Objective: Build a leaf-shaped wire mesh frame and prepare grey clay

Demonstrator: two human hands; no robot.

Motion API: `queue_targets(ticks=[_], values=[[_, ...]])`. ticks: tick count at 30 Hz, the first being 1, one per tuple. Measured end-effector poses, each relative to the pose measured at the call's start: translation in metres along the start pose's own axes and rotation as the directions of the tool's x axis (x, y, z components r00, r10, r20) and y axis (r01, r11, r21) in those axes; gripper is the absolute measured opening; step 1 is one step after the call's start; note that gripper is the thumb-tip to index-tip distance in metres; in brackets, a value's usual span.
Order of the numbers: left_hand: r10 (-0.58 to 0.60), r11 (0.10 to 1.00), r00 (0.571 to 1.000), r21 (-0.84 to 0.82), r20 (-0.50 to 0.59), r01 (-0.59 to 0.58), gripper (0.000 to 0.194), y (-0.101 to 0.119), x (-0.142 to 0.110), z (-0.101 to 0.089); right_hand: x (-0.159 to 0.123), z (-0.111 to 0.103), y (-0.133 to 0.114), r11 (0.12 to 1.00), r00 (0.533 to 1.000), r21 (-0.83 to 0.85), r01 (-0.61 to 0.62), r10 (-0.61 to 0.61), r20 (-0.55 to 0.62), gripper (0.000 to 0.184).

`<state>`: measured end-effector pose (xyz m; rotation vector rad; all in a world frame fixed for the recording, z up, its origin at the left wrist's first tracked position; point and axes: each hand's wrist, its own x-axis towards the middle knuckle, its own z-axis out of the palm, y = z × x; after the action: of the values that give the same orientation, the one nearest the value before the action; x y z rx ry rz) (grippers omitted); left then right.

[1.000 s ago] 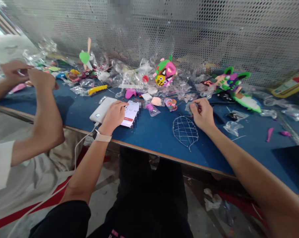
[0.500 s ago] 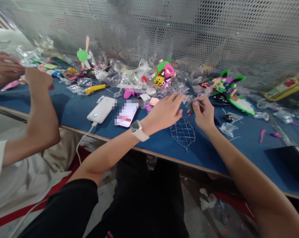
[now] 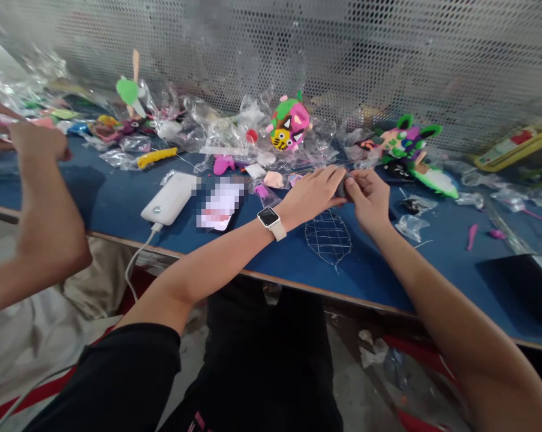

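A small dark grey lump of modelling clay (image 3: 342, 188) is pinched between the thumb and fingers of my right hand (image 3: 370, 197). My left hand (image 3: 316, 191), with a watch on its wrist, meets it from the other side, its fingers closed against the lump. Most of the clay is hidden by my fingers. On the blue table just below my hands lies a leaf-shaped wire frame (image 3: 328, 239) with a crossed mesh inside. Pink and purple clay bits (image 3: 273, 179) sit just left of my left hand.
A phone (image 3: 221, 205) and a white power bank (image 3: 169, 198) with a cable lie to the left. Behind stand a colourful clay mask (image 3: 290, 124) and a green-purple clay figure (image 3: 406, 147) among plastic wrappers. A co-worker's hand (image 3: 39, 143) is at far left.
My left hand has moved right and closed onto the grey clay, which my right hand still holds. The view has shifted slightly; the co-worker's hands sit farther left in it.
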<state>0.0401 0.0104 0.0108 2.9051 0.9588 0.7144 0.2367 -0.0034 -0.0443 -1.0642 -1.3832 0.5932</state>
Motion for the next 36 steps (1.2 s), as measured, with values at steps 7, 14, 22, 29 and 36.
queue_targets(ticks=[7, 14, 22, 29, 36], values=[[-0.049, 0.998, 0.997, -0.032, 0.064, 0.051, 0.03, 0.0, -0.001, -0.007, -0.006, -0.006, -0.016, 1.0, 0.984, 0.026, 0.014, -0.018, 0.177, 0.048], [0.145, 0.947, 0.96, -0.315, 0.24, -0.065, 0.035, -0.042, -0.011, -0.049, -0.012, -0.001, -0.034, 0.95, 0.941, -0.242, 0.196, -0.112, 0.32, 0.048], [-0.179, 0.933, 0.853, -0.189, 0.491, 0.305, 0.05, -0.161, -0.067, -0.14, -0.009, -0.007, -0.034, 0.916, 0.961, -0.351, 0.192, -0.102, 0.259, 0.035], [-0.314, 0.931, 0.827, -0.018, 0.467, 0.364, 0.042, -0.195, -0.088, -0.117, -0.014, 0.002, -0.038, 0.913, 0.945, -0.358, 0.196, -0.078, 0.318, 0.036], [-0.327, 0.918, 0.801, -0.034, 0.502, 0.396, 0.04, -0.202, -0.089, -0.112, -0.014, -0.001, -0.03, 0.926, 0.96, -0.335, 0.173, -0.084, 0.266, 0.036]])
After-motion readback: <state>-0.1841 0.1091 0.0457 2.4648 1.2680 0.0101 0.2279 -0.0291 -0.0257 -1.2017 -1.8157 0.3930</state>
